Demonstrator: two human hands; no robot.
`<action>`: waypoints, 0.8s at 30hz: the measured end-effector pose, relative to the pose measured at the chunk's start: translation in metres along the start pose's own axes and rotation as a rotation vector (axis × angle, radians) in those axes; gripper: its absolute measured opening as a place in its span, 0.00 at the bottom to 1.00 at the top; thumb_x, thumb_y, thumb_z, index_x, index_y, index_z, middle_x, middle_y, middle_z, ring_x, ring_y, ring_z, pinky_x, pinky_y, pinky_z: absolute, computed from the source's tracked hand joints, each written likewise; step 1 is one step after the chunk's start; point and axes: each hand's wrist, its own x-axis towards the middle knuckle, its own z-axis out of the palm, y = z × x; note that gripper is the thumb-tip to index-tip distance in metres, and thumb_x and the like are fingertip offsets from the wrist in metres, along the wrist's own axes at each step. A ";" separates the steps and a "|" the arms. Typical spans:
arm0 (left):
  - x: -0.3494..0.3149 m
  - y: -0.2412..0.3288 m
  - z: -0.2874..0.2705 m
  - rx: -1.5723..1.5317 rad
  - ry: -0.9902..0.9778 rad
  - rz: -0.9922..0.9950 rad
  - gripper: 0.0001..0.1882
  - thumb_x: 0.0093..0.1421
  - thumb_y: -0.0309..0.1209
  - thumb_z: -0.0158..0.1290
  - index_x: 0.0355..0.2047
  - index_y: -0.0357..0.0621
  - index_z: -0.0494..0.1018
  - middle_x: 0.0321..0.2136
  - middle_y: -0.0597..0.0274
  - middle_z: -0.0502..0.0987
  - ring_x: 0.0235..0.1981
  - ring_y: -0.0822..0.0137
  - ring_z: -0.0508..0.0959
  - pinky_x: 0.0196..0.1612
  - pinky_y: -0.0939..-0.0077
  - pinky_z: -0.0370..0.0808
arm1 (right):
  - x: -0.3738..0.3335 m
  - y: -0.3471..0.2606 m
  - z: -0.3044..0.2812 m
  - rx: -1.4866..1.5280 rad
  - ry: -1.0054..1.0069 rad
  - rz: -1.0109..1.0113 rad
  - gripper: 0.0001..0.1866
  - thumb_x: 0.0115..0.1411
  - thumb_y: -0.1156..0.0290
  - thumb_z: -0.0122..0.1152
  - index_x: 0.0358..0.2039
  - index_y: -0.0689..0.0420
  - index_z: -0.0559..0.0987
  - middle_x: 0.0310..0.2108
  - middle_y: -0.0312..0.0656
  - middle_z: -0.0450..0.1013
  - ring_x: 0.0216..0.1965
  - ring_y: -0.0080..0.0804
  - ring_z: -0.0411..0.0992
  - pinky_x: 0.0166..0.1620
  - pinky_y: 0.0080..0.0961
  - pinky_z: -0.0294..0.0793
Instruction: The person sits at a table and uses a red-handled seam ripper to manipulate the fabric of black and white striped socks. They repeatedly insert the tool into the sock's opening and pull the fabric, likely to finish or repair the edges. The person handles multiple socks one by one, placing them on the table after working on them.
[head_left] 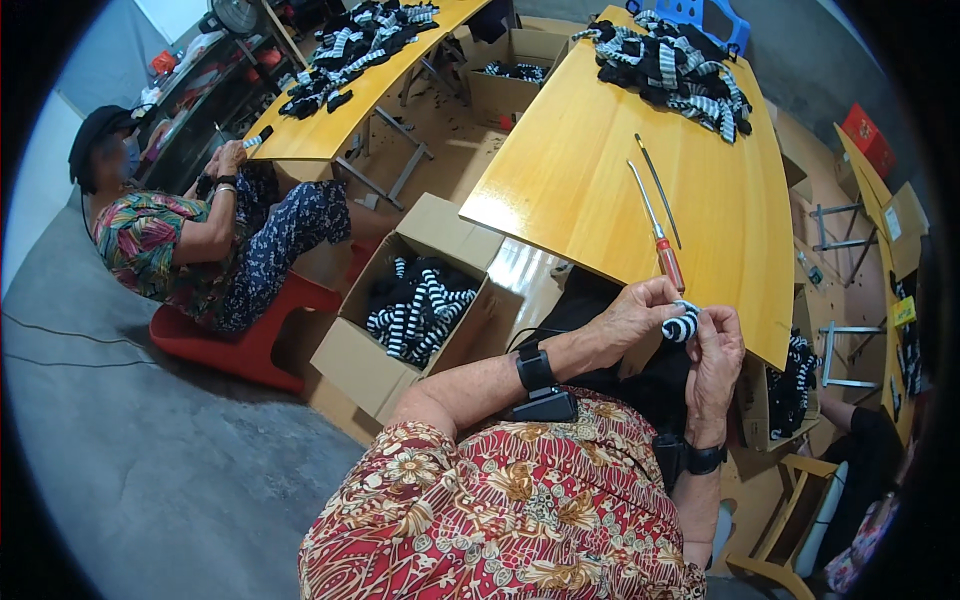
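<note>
A small black-and-white striped knitted piece (pixel 681 324) is held between my two hands, just past the near edge of the yellow table (pixel 610 190). My left hand (pixel 637 316) pinches its upper left side between thumb and fingers. On its right side, my right hand (pixel 714 352) is closed with thumb and fingertips on the fabric. Whether the piece is a sock or a glove does not show. Close beyond my hands lies a long thin tool with a red handle (pixel 669 262) and a metal shaft. A slim dark rod (pixel 657 188) rests alongside it.
A heap of striped knit pieces (pixel 672 75) covers the table's far end. Left of me stands an open carton (pixel 345 350) of striped pieces; another carton (pixel 757 405) is at my right. A co-worker (pixel 190 225) sits on a red stool (pixel 235 350) at another yellow table (pixel 310 135).
</note>
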 end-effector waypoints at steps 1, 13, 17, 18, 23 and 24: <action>0.001 -0.002 -0.001 -0.038 -0.014 -0.007 0.08 0.61 0.33 0.57 0.32 0.45 0.70 0.27 0.71 0.74 0.28 0.82 0.71 0.30 0.89 0.68 | 0.002 0.001 0.000 0.015 -0.003 0.015 0.02 0.62 0.75 0.58 0.33 0.56 0.73 0.24 0.28 0.68 0.21 0.11 0.61 0.22 0.09 0.56; 0.005 0.011 -0.001 -0.252 -0.129 -0.158 0.08 0.63 0.31 0.53 0.41 0.44 0.69 0.31 0.68 0.76 0.19 0.82 0.67 0.25 0.88 0.67 | 0.008 -0.003 0.003 0.208 -0.128 0.183 0.03 0.65 0.70 0.55 0.35 0.55 0.73 0.28 0.29 0.71 0.25 0.13 0.65 0.26 0.12 0.61; 0.010 0.020 0.002 -0.152 -0.036 -0.083 0.06 0.62 0.25 0.51 0.39 0.47 0.69 0.32 0.69 0.75 0.25 0.82 0.71 0.23 0.91 0.63 | 0.006 -0.011 0.007 0.299 -0.136 0.264 0.07 0.65 0.66 0.57 0.34 0.54 0.74 0.26 0.28 0.69 0.24 0.14 0.64 0.27 0.12 0.61; 0.010 0.023 0.006 -0.154 -0.022 -0.075 0.06 0.61 0.24 0.51 0.38 0.47 0.69 0.31 0.70 0.74 0.24 0.82 0.70 0.23 0.91 0.63 | 0.008 -0.010 0.005 0.286 -0.173 0.240 0.07 0.65 0.66 0.57 0.33 0.54 0.74 0.26 0.28 0.69 0.23 0.13 0.63 0.26 0.11 0.61; 0.012 0.019 0.010 -0.194 0.009 -0.111 0.08 0.61 0.23 0.51 0.40 0.48 0.67 0.29 0.71 0.72 0.18 0.84 0.65 0.24 0.89 0.64 | 0.015 -0.009 0.001 0.244 -0.078 0.136 0.06 0.64 0.69 0.57 0.30 0.55 0.74 0.23 0.28 0.68 0.19 0.12 0.60 0.21 0.09 0.56; 0.011 0.017 0.008 -0.267 -0.027 -0.119 0.09 0.61 0.23 0.51 0.41 0.48 0.67 0.29 0.72 0.72 0.18 0.84 0.64 0.25 0.88 0.65 | 0.015 -0.009 0.001 0.252 -0.096 0.139 0.06 0.64 0.70 0.56 0.30 0.54 0.74 0.23 0.28 0.68 0.20 0.12 0.60 0.22 0.09 0.56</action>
